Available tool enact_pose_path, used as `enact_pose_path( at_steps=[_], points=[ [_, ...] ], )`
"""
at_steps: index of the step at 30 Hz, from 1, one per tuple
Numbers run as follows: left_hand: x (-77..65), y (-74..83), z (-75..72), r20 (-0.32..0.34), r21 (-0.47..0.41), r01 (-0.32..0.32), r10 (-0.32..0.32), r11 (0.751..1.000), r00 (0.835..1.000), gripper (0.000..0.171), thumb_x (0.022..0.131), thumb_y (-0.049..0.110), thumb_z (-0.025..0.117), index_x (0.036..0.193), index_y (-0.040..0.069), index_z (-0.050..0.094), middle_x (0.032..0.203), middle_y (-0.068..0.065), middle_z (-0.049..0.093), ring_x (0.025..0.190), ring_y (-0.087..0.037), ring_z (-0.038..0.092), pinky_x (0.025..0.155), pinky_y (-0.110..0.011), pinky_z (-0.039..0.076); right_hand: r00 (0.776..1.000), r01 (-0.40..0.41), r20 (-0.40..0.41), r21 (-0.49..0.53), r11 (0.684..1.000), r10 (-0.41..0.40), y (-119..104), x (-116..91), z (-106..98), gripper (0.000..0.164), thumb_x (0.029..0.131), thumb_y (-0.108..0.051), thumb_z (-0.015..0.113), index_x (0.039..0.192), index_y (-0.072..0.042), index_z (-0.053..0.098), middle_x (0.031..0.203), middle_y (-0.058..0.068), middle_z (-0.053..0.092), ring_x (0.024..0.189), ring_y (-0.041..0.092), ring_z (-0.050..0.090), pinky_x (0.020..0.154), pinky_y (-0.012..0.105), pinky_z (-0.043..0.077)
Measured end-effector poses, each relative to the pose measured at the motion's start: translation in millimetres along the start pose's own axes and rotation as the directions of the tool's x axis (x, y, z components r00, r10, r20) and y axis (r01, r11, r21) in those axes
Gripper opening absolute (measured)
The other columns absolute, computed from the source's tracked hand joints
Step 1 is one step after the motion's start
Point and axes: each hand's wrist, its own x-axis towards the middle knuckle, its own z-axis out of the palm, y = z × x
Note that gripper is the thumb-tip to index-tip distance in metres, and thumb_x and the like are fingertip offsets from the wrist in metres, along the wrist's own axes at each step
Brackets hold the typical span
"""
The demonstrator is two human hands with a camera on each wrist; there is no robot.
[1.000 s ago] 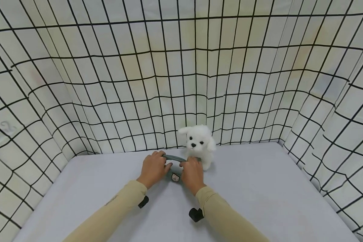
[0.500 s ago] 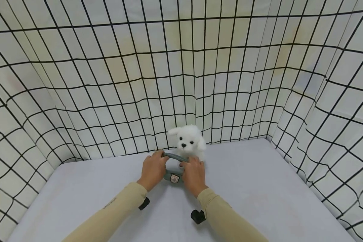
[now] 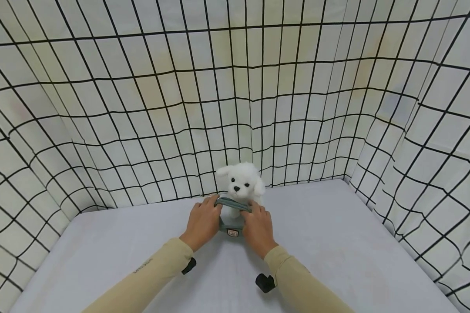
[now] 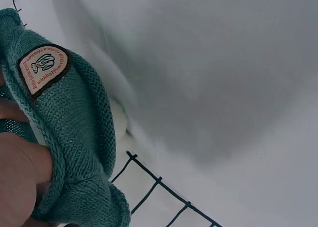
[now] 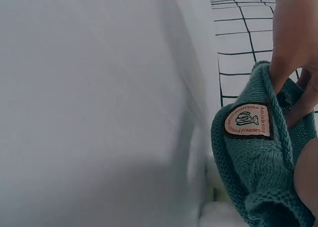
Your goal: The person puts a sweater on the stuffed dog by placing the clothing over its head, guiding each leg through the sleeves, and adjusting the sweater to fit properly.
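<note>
Knitwear (image 4: 72, 122) low at centre of the head view, pinched at opposite sides by left hand (image 3: 203, 219) and right hand (image 3: 258, 224), seemingly to hold it wide, in front of white plush dog (image 3: 243, 177)

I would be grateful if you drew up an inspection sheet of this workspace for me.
Surface: pale tabletop, flat, with soft shadows near the hands.
Job's things: teal knitted garment with a printed patch, held in front of a white plush dog; the dog is upright, its lower body partly hidden.
Clutter: nothing seen.
Hands: left hand and right hand grip opposite sides of the garment; a black device shows below each tan sleeve.
Cables: nothing seen.
Surroundings: pale backdrop with black grid lines, behind the table and along both sides.
</note>
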Motion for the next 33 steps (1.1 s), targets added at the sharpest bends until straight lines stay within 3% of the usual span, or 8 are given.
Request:
enact_pose_path(
  at_steps=[4,7,9,18,25,33],
  points=[
    [-0.8,0.8,-1.5,-0.009,-0.021,-0.007,0.007,1.000,1.000,0.016,0.078,-0.002,0.072,0.093,0.002,0.072,0.112,-0.015,0.066,0.087,-0.027,0.068,0.069,-0.040,0.057,1.000,0.002,0.024,0.019,1.000,-0.002,0.2,-1.1,-6.6,0.028,0.077,0.000,0.069,0.100,-0.014,0.077,0.109,0.011,0.066,0.092,0.026,0.063,0.071,0.040,0.049],
    [-1.1,0.2,-1.1,-0.059,-0.047,-0.031,0.028,0.998,0.998,0.011,0.077,-0.004,0.072,0.087,0.001,0.070,0.102,-0.014,0.065,0.071,-0.025,0.065,0.061,-0.035,0.055,1.000,0.018,-0.003,0.022,1.000,-0.017,1.0,-2.2,-11.8,0.026,0.078,-0.001,0.070,0.099,-0.014,0.077,0.105,0.008,0.065,0.090,0.024,0.060,0.070,0.038,0.047],
    [-1.1,-0.9,-0.7,-0.101,-0.051,-0.056,0.050,0.997,0.994,0.012,0.076,-0.002,0.075,0.086,0.001,0.069,0.099,-0.014,0.064,0.069,-0.024,0.064,0.060,-0.034,0.054,0.999,0.028,-0.028,0.019,0.999,-0.027,1.6,-2.9,-15.2,0.025,0.078,-0.002,0.070,0.099,-0.014,0.077,0.104,0.007,0.063,0.089,0.023,0.058,0.070,0.037,0.046],
    [3.5,-7.8,-4.6,-0.265,0.036,-0.079,0.086,0.996,0.961,0.012,0.075,0.012,0.079,0.084,0.008,0.072,0.104,-0.010,0.069,0.090,-0.025,0.067,0.074,-0.041,0.054,0.984,0.092,-0.148,-0.027,0.995,-0.095,4.5,0.1,-21.3,0.022,0.077,-0.003,0.074,0.096,-0.014,0.077,0.108,0.008,0.060,0.096,0.024,0.056,0.074,0.038,0.046],
    [12.1,-8.2,-12.2,-0.292,0.077,-0.096,0.115,0.992,0.949,0.024,0.070,0.020,0.085,0.086,0.008,0.073,0.108,-0.009,0.068,0.097,-0.025,0.065,0.079,-0.043,0.055,0.955,0.139,-0.251,-0.081,0.987,-0.155,7.7,5.7,-22.0,0.013,0.080,-0.006,0.075,0.091,-0.011,0.076,0.128,0.014,0.058,0.118,0.032,0.054,0.085,0.045,0.050],
    [28.2,-5.7,-15.1,-0.312,0.155,-0.105,0.150,0.982,0.938,0.018,0.075,0.018,0.081,0.088,0.008,0.074,0.121,-0.012,0.065,0.111,-0.028,0.062,0.088,-0.046,0.055,0.937,0.146,-0.291,-0.172,0.974,-0.192,10.5,19.6,-25.0,0.017,0.078,-0.006,0.076,0.094,-0.006,0.071,0.142,0.022,0.047,0.126,0.039,0.051,0.089,0.050,0.051]
  ],
)
